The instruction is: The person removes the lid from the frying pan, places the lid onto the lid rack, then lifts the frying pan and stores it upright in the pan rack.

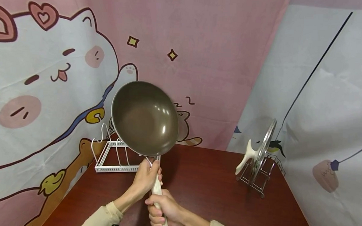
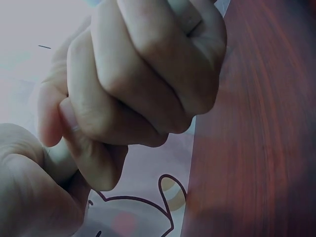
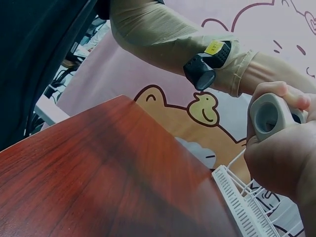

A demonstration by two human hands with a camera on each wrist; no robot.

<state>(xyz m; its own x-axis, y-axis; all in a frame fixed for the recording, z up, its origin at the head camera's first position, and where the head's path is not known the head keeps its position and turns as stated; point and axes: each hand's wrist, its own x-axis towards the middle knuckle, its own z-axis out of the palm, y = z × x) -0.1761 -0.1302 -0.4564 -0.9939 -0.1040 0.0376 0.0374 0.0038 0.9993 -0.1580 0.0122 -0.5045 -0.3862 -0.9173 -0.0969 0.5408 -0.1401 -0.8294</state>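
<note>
A deep frying pan with a dark brownish inside is held up in the head view, tilted so that its inside faces me. My left hand grips the pale handle close to the pan. Lower down, my right hand wraps round the handle's end. The left wrist view shows the curled fingers of my left hand, with part of the other hand at its lower left. In the right wrist view the handle's end with its hole pokes out of my right hand.
A white wire rack stands behind the pan at the left of the reddish-brown table. To the right, a glass lid with a pale handle stands in a small metal rack. Printed curtains surround the table.
</note>
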